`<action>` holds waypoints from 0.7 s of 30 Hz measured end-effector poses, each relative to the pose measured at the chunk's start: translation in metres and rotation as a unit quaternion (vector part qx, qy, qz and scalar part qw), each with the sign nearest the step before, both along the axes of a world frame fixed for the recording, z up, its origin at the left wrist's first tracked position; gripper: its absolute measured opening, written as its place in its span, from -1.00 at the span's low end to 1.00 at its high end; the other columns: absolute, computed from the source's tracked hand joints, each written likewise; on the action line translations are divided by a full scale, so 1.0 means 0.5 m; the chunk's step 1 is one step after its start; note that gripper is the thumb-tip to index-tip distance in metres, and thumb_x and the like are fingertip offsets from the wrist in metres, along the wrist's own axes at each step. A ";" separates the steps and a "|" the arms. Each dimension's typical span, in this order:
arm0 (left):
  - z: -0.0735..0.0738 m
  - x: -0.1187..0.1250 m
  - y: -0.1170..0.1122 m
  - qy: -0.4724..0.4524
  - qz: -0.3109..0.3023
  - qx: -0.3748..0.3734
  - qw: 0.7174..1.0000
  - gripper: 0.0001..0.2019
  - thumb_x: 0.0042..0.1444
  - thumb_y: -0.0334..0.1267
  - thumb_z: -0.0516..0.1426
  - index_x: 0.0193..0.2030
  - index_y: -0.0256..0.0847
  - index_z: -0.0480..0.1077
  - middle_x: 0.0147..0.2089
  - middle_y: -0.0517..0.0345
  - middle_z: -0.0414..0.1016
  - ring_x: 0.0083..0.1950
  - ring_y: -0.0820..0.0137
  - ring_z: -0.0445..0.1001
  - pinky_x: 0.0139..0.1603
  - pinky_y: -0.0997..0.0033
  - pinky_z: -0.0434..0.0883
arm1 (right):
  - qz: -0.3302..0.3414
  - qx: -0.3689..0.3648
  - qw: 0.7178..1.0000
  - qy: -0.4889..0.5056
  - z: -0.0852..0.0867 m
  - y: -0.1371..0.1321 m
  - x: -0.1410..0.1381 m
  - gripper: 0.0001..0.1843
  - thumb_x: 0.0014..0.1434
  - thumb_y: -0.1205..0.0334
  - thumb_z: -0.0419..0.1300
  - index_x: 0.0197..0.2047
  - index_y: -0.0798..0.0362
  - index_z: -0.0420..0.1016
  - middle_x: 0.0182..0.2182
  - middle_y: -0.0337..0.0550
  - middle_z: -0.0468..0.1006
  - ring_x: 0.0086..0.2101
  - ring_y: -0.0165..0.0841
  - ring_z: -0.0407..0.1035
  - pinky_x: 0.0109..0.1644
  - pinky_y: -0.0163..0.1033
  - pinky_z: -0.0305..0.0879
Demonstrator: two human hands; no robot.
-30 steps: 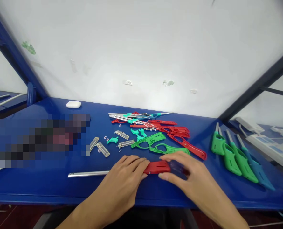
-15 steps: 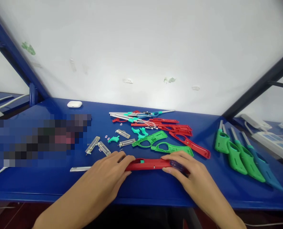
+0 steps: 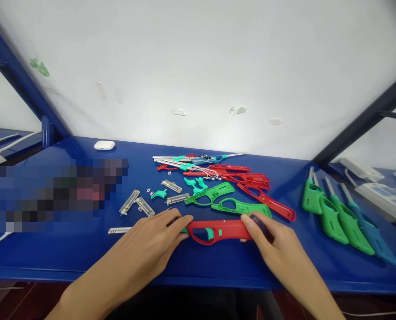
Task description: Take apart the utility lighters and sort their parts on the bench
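A red long-nosed lighter (image 3: 231, 230) lies level between my hands above the front of the table, its side with the teal trigger (image 3: 210, 233) facing up. My left hand (image 3: 159, 233) is closed round its front end, and the metal tube (image 3: 119, 230) sticks out to the left. My right hand (image 3: 274, 238) is closed on the rear of the red handle. A dark purple rounded object (image 3: 262, 226) shows among the right fingers; its kind is unclear. Just behind the lighter lie green handle halves (image 3: 241, 207).
Red casing halves (image 3: 266, 202), metal tubes with wires, teal triggers (image 3: 159, 194) and clear gas tanks (image 3: 129, 202) lie mid-table. Green and blue lighters (image 3: 354, 231) lie in a row at right. A white case (image 3: 104, 145) is at the back left. A blurred patch covers the left.
The red lighter has been rolled so its broad side and trigger opening now face me, and it has shifted slightly right. Both hands keep their hold.
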State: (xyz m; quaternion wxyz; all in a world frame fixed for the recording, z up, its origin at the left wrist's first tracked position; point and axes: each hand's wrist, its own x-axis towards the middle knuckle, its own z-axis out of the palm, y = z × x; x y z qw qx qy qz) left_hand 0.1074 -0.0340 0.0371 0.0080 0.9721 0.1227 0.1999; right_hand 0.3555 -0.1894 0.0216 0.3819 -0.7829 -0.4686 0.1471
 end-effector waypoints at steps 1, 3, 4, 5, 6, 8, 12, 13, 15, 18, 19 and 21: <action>0.001 0.002 -0.001 -0.009 -0.007 0.005 1.000 -0.59 0.59 -0.25 -0.20 0.15 -0.21 0.46 0.00 -0.04 0.67 -0.13 0.13 0.69 -0.25 0.13 0.63 | 0.006 -0.010 1.000 0.024 0.006 -0.001 -0.001 -0.48 0.41 -0.31 0.13 -0.32 -0.06 0.52 -0.49 -0.28 0.50 -0.46 -0.29 0.37 -0.30 -0.24 0.26; -0.001 0.005 -0.003 -0.023 -0.025 0.003 0.999 -0.66 0.57 -0.31 -0.14 0.13 -0.23 0.44 -0.04 -0.04 0.67 -0.14 0.16 0.68 -0.24 0.17 0.62 | 0.017 -0.038 0.996 0.078 0.022 -0.004 -0.004 -0.55 0.35 -0.27 0.20 -0.23 -0.05 0.59 -0.52 -0.32 0.47 -0.48 -0.32 0.36 -0.34 -0.26 0.25; -0.003 0.006 -0.005 -0.026 -0.036 -0.005 0.999 -0.69 0.55 -0.37 -0.11 0.13 -0.24 0.43 -0.05 -0.02 0.66 -0.14 0.18 0.67 -0.23 0.19 0.62 | 0.018 -0.051 0.994 0.100 0.030 -0.006 -0.006 -0.56 0.32 -0.26 0.23 -0.20 -0.05 0.62 -0.54 -0.33 0.44 -0.49 -0.34 0.34 -0.37 -0.27 0.23; -0.004 0.006 -0.006 -0.026 -0.046 -0.018 0.998 -0.70 0.51 -0.45 -0.09 0.14 -0.24 0.42 -0.08 0.01 0.66 -0.15 0.20 0.67 -0.23 0.22 0.61 | 0.013 -0.059 0.992 0.113 0.038 -0.008 -0.009 -0.55 0.29 -0.26 0.25 -0.21 -0.04 0.65 -0.57 -0.34 0.41 -0.51 -0.35 0.30 -0.39 -0.28 0.19; -0.005 0.005 -0.007 -0.024 -0.051 -0.034 0.998 -0.68 0.46 -0.53 -0.08 0.14 -0.24 0.42 -0.09 0.04 0.65 -0.17 0.23 0.66 -0.23 0.25 0.59 | 0.005 -0.061 0.991 0.121 0.045 -0.011 -0.012 -0.54 0.27 -0.28 0.27 -0.25 -0.03 0.67 -0.59 -0.33 0.37 -0.52 -0.36 0.25 -0.41 -0.28 0.16; -0.002 0.003 -0.011 -0.023 -0.051 -0.065 0.996 -0.60 0.32 -0.63 -0.07 0.11 -0.22 0.43 -0.12 0.08 0.64 -0.23 0.28 0.64 -0.26 0.31 0.57 | -0.011 -0.051 0.989 0.135 0.057 -0.014 -0.021 -0.52 0.22 -0.29 0.29 -0.31 -0.02 0.70 -0.58 -0.31 0.38 -0.51 -0.37 0.23 -0.40 -0.27 0.16; 0.014 -0.002 -0.015 -0.027 -0.048 -0.109 0.992 -0.64 0.25 -0.64 -0.05 -0.08 -0.19 0.46 -0.19 0.12 0.64 -0.34 0.37 0.60 -0.32 0.41 0.52 | -0.034 -0.018 0.986 0.160 0.069 -0.017 -0.036 -0.58 0.14 -0.24 0.36 -0.33 -0.05 0.75 -0.49 -0.25 0.54 -0.47 -0.33 0.31 -0.36 -0.25 0.24; 0.018 -0.003 -0.016 -0.029 -0.053 -0.112 0.992 -0.65 0.27 -0.63 -0.05 -0.09 -0.19 0.46 -0.22 0.14 0.63 -0.35 0.38 0.59 -0.33 0.43 0.51 | -0.041 -0.016 0.986 0.161 0.072 -0.018 -0.038 -0.59 0.13 -0.23 0.37 -0.33 -0.05 0.75 -0.50 -0.25 0.54 -0.48 -0.32 0.32 -0.36 -0.25 0.25; 0.022 0.000 -0.018 -0.048 -0.063 -0.084 0.993 -0.65 0.31 -0.63 -0.07 -0.05 -0.21 0.45 -0.23 0.14 0.63 -0.34 0.39 0.60 -0.34 0.44 0.51 | -0.053 -0.023 0.986 0.157 0.079 -0.022 -0.038 -0.57 0.13 -0.25 0.37 -0.31 -0.04 0.76 -0.56 -0.25 0.48 -0.50 -0.32 0.30 -0.39 -0.24 0.21; 0.022 0.009 -0.023 -0.109 -0.065 0.034 0.991 -0.62 0.37 -0.64 -0.13 0.07 -0.31 0.42 -0.17 0.07 0.67 -0.27 0.34 0.64 -0.26 0.36 0.56 | -0.051 -0.043 0.986 0.153 0.091 -0.033 -0.031 -0.47 0.16 -0.36 0.33 -0.32 -0.02 0.74 -0.68 -0.30 0.28 -0.55 -0.35 0.19 -0.43 -0.25 0.09; 0.021 0.012 -0.026 -0.125 -0.063 0.070 0.988 -0.62 0.39 -0.64 -0.15 0.09 -0.34 0.40 -0.15 0.04 0.68 -0.24 0.32 0.65 -0.22 0.34 0.57 | -0.044 -0.052 0.985 0.158 0.094 -0.038 -0.028 -0.43 0.18 -0.39 0.31 -0.36 -0.02 0.71 -0.70 -0.32 0.22 -0.55 -0.37 0.15 -0.43 -0.25 0.06; 0.020 0.017 -0.031 -0.139 -0.055 0.107 0.983 -0.63 0.39 -0.65 -0.15 0.11 -0.36 0.39 -0.12 0.02 0.69 -0.20 0.29 0.67 -0.17 0.31 0.58 | -0.024 -0.068 0.982 0.175 0.096 -0.046 -0.020 -0.36 0.22 -0.44 0.27 -0.46 0.00 0.62 -0.71 -0.33 0.15 -0.57 -0.40 0.08 -0.43 -0.25 0.04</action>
